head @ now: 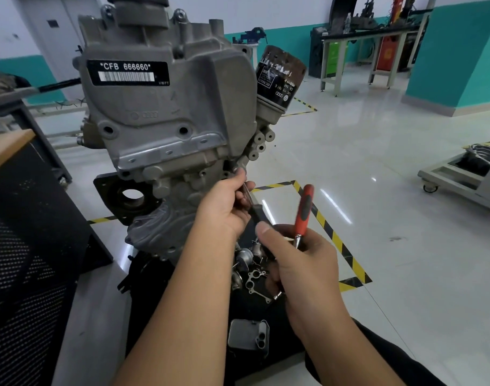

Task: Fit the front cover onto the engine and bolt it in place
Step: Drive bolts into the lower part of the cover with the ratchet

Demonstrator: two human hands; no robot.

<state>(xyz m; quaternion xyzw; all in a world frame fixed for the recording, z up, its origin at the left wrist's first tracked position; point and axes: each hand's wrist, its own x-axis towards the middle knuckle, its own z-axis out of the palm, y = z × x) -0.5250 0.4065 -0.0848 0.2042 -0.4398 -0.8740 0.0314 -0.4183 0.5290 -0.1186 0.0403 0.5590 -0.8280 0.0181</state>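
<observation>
Head view: front cover (166, 107) sits on the engine (160, 190). My left hand (227, 207) pinches the extension bar (250, 203) to steady it on a lower-right bolt; right hand (299, 263) grips the red-handled ratchet (303, 213) for torque.

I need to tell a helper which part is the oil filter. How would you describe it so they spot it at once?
Start at the big grey engine with the white "CFB 666660" label. At its upper right side, a dark cylinder sticks up at a tilt: the oil filter. Unlike the bare cast metal around it, it is black, scuffed, and printed with white text and logos.
</observation>
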